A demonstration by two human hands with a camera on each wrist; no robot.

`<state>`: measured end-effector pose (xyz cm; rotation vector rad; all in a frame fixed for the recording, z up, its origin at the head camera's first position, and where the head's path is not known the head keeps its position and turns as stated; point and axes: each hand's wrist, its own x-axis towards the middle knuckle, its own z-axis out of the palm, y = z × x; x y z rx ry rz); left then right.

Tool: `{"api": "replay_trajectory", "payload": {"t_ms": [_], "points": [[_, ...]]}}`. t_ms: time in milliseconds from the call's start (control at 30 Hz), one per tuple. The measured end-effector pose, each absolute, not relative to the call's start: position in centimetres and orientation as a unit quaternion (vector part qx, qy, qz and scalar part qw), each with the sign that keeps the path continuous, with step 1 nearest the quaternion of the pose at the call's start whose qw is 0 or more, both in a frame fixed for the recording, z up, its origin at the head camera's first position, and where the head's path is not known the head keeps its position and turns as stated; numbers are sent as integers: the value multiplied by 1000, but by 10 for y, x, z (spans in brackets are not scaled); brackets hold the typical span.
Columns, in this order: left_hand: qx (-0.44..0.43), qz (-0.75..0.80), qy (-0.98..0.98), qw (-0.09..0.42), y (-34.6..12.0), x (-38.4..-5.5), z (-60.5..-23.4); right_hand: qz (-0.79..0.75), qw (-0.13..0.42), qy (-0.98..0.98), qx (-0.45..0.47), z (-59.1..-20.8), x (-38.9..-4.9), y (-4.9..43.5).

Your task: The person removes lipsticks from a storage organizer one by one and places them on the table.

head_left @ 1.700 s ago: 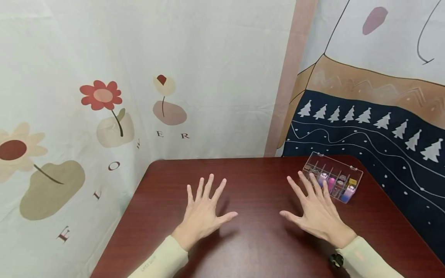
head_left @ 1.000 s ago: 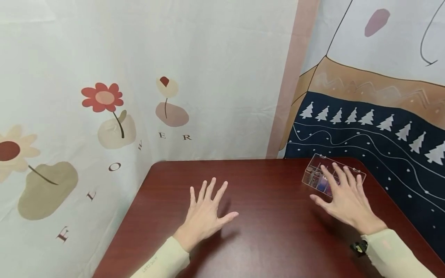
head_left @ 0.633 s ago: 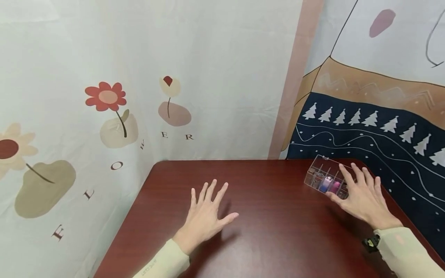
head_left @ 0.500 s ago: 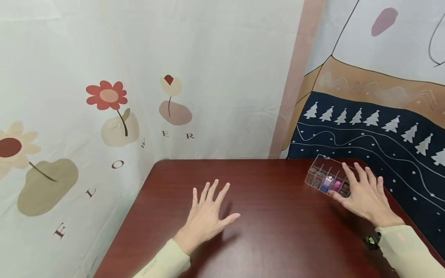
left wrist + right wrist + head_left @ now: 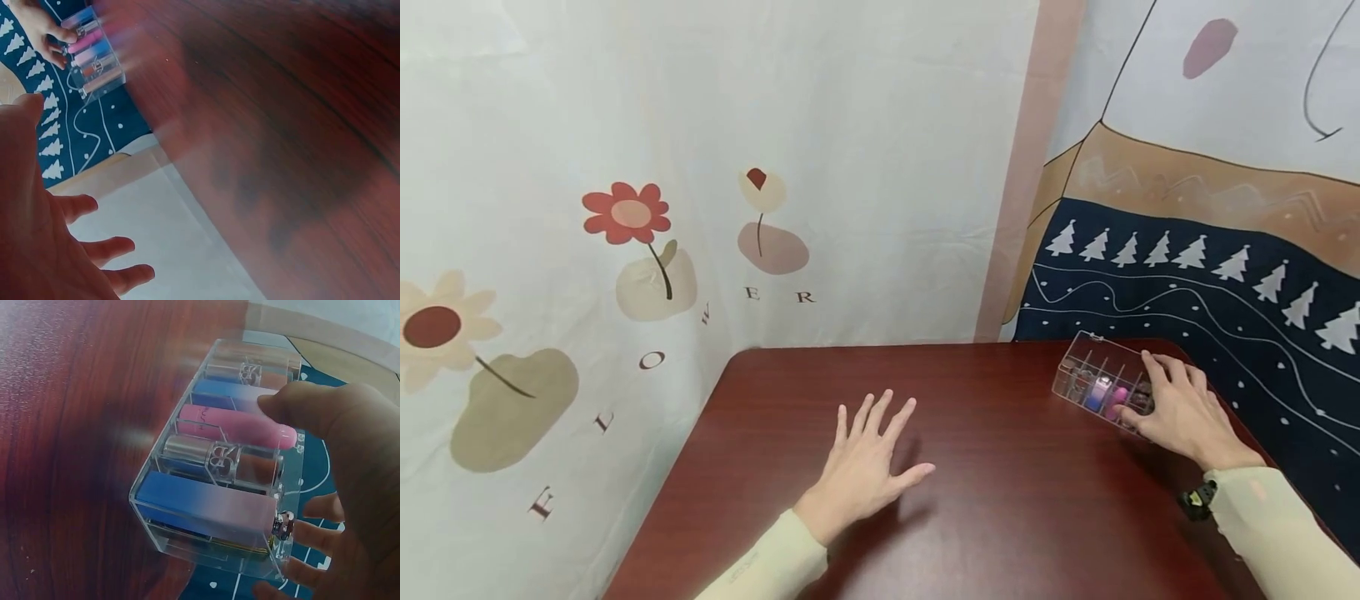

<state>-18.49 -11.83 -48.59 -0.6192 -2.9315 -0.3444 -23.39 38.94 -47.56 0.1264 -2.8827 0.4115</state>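
Note:
At the table's far right is a clear compartment box (image 5: 1076, 390) of lipstick-like tubes. My right hand (image 5: 1187, 421) is over its right end, thumb at the front side and fingertips toward the back edge. In the right wrist view, the thumb (image 5: 294, 403) overlaps a pink tube (image 5: 228, 427), and the other fingers stand past the box's end. A square tube fading from blue to pink (image 5: 206, 503) lies nearer the camera, beside a clear tube with a silvery part (image 5: 187, 453). My left hand (image 5: 861, 471) hovers over the table with fingers spread, holding nothing.
The dark red wooden table (image 5: 970, 417) runs back to a pale flower-print curtain (image 5: 880, 208). On the right hangs a navy cloth with white trees (image 5: 1195, 317), close behind the box. A dark band (image 5: 1197, 500) is on my right wrist.
My right hand has moved right and lowered onto the box's right end, its fingers bending more. The left hand has shifted slightly right, still spread. The box stays in its place on the table.

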Motion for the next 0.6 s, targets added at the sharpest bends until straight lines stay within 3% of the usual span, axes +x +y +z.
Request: {"api": "replay_trajectory", "payload": {"t_ms": [600], "points": [[-254, -102, -959, 73, -79, -198, -483, 143, 123, -980, 65, -475, -227, 379]]}}
